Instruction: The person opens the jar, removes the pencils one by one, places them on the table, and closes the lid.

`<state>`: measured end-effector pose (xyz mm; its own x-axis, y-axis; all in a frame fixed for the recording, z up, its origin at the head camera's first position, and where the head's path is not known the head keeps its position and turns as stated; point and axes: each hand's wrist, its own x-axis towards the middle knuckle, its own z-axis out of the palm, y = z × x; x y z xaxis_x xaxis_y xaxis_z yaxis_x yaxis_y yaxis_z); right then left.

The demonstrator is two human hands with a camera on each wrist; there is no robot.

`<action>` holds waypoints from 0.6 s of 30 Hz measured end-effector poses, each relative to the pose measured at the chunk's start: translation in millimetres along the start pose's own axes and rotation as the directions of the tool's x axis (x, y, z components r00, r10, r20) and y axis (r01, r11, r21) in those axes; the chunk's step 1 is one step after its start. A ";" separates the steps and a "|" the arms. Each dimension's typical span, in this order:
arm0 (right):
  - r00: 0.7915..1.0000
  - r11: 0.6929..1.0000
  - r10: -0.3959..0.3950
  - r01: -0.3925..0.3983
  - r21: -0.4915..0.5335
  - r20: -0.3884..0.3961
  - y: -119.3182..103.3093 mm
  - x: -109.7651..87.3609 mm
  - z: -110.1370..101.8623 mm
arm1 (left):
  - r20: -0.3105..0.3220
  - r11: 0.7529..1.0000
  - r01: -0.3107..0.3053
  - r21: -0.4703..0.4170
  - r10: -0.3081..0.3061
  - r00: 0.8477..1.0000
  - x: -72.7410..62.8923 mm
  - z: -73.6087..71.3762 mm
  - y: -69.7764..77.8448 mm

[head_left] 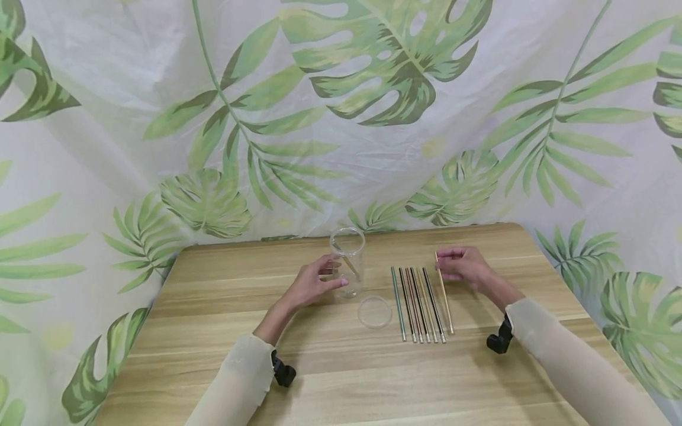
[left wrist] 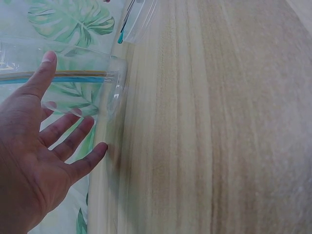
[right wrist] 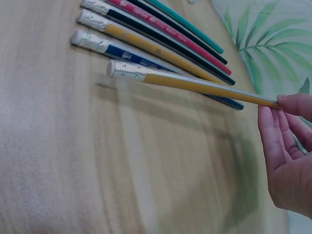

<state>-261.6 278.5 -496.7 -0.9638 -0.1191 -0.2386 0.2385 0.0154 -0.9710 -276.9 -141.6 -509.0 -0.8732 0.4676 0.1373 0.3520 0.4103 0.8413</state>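
While the right hand [head_left: 469,266] pinches a yellow pencil [right wrist: 200,88] between thumb and fingertips at the end away from its eraser, the left hand [head_left: 314,281] is spread beside a clear jar [head_left: 359,257], thumb on the near side and fingers loosely extended; whether they touch it, I cannot tell. From the right hand the pencil slants down toward the person, its shadow on the tabletop below. Just left of that hand lie six pencils [head_left: 414,305] side by side, erasers toward the person: dark blue nearest, then yellow, black, red, black and teal. Inside the jar, just right of the left hand's palm, lean a yellow and a blue pencil. Farther right of that hand, nearer the person, a clear round lid [head_left: 375,312] lies on the wood-grain table [head_left: 341,378]. Beyond both hands hangs a leaf-patterned cloth [head_left: 373,154].
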 end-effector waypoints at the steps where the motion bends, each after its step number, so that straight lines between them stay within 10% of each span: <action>1: 1.000 1.000 0.007 -0.007 -0.006 -0.002 1.8 0.6 -0.1 | 0.000 1.000 0.000 0.000 0.000 1.000 -0.1 0.0 -0.2; 18: 0.995 0.997 0.037 -0.044 -0.066 -0.093 15.2 1.0 7.5 | 0.003 1.000 0.006 0.005 -0.006 1.000 -0.2 -0.3 -0.1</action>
<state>-258.1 271.2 -511.6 -0.9611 -0.0260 -0.2749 0.2718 0.0866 -0.9585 -276.9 -142.0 -508.9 -0.8744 0.4675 0.1302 0.3480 0.4169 0.8397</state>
